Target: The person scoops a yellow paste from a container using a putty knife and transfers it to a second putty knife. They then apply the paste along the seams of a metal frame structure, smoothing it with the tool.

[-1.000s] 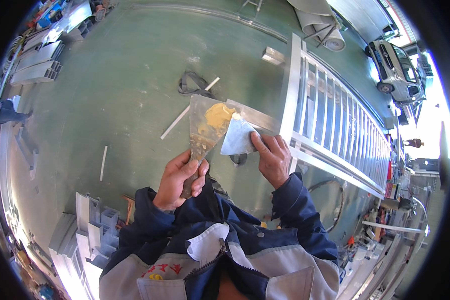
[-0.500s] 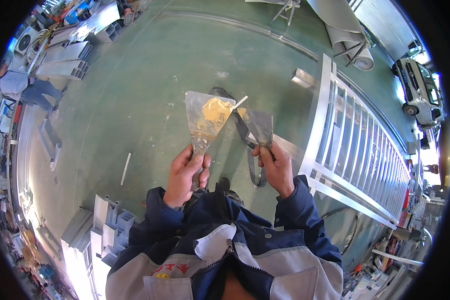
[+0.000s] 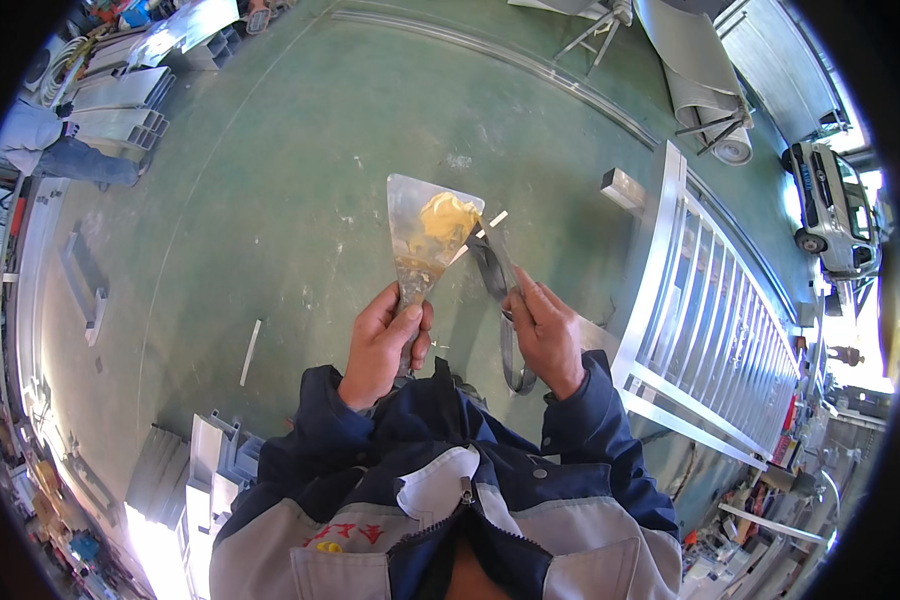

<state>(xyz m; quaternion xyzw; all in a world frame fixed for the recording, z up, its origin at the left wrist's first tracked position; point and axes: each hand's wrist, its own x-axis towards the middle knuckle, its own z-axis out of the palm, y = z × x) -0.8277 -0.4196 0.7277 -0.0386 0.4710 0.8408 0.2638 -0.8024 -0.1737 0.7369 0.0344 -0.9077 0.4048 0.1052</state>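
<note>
My left hand (image 3: 382,345) is closed around the handle of a wide putty knife (image 3: 406,215), blade pointing away from me. A smear of yellow putty (image 3: 444,220) covers the right part of that blade. In my right hand (image 3: 548,335) is a second, narrower putty knife (image 3: 499,247), its dark blade seen nearly edge-on. The tip of this blade meets the right corner of the wide blade, by the putty. Below, behind the right hand, a dark strap (image 3: 511,365) hangs or lies in a loop; which one I cannot tell.
To my right stands a large pale metal frame with many bars (image 3: 625,350). A short square tube (image 3: 623,188) sticks out beside it. Metal profiles (image 3: 205,450) lie at the lower left. Another person (image 3: 80,160) is bent over at the far left. A vehicle (image 3: 838,215) is at the far right.
The right putty knife has turned from showing its flat face to nearly edge-on, its tip now at the wide blade's putty-covered corner. The view has shifted slightly.
</note>
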